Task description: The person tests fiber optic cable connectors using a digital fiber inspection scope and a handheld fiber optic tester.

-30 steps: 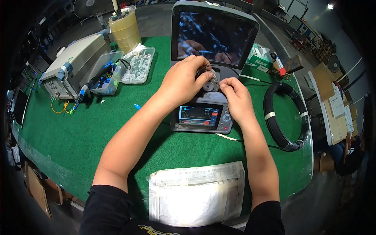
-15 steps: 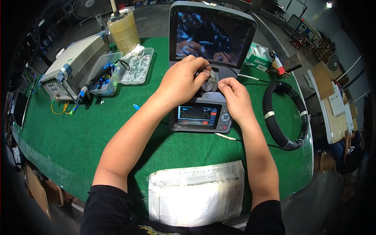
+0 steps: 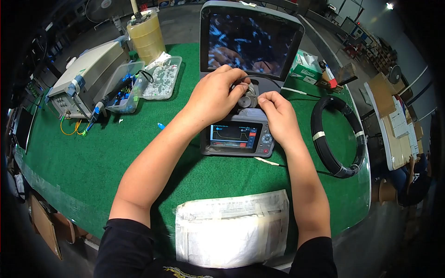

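A grey device (image 3: 263, 151) with a small lit screen (image 3: 232, 136) stands on the green mat, its large dark lid panel (image 3: 250, 41) raised behind. My left hand (image 3: 215, 95) is at the device's round metal part (image 3: 246, 102), thumb and fingers pinched around something too small to make out. Just right of that part, my right hand (image 3: 277, 111) has its thumb and forefinger pressed together; what is between them is hidden. A thin black cable (image 3: 265, 78) arches from beside my left fingers towards the right.
A coil of black cable (image 3: 318, 135) lies right. Clear trays (image 3: 174, 69), a beige instrument (image 3: 92, 69) and a yellowish container (image 3: 146, 37) stand left. A green box (image 3: 305, 69) is behind right; a taped white sheet (image 3: 232, 231) lies in front. Another person (image 3: 419, 180) is at far right.
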Action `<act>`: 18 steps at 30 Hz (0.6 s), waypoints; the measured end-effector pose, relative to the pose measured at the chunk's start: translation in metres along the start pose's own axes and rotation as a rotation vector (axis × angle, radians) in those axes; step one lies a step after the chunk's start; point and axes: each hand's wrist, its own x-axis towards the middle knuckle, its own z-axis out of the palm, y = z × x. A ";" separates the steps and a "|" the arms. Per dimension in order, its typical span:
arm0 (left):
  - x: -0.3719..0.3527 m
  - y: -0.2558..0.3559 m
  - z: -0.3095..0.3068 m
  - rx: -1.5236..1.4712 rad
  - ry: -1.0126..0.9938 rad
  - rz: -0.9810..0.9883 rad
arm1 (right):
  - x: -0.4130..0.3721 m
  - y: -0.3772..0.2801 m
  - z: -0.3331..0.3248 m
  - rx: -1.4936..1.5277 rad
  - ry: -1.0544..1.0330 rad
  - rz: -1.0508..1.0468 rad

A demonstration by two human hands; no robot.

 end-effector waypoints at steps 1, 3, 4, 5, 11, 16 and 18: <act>0.000 0.000 0.000 -0.001 -0.001 0.000 | 0.000 -0.001 0.000 0.004 0.001 -0.005; 0.000 0.001 0.000 -0.006 0.000 -0.007 | 0.000 0.001 0.000 0.006 -0.001 -0.006; 0.000 0.001 0.000 -0.006 0.002 -0.008 | 0.000 0.001 0.000 0.007 -0.004 -0.007; 0.000 0.001 0.000 -0.010 0.003 -0.010 | 0.000 0.002 0.000 0.007 -0.006 -0.008; 0.000 -0.001 0.000 -0.006 0.006 -0.006 | 0.000 0.001 0.000 0.001 -0.004 0.001; 0.000 0.000 0.000 0.004 -0.001 -0.009 | 0.001 0.002 0.000 -0.002 0.000 -0.007; 0.000 0.000 0.000 0.006 -0.006 -0.020 | 0.000 0.000 0.000 -0.006 -0.001 0.003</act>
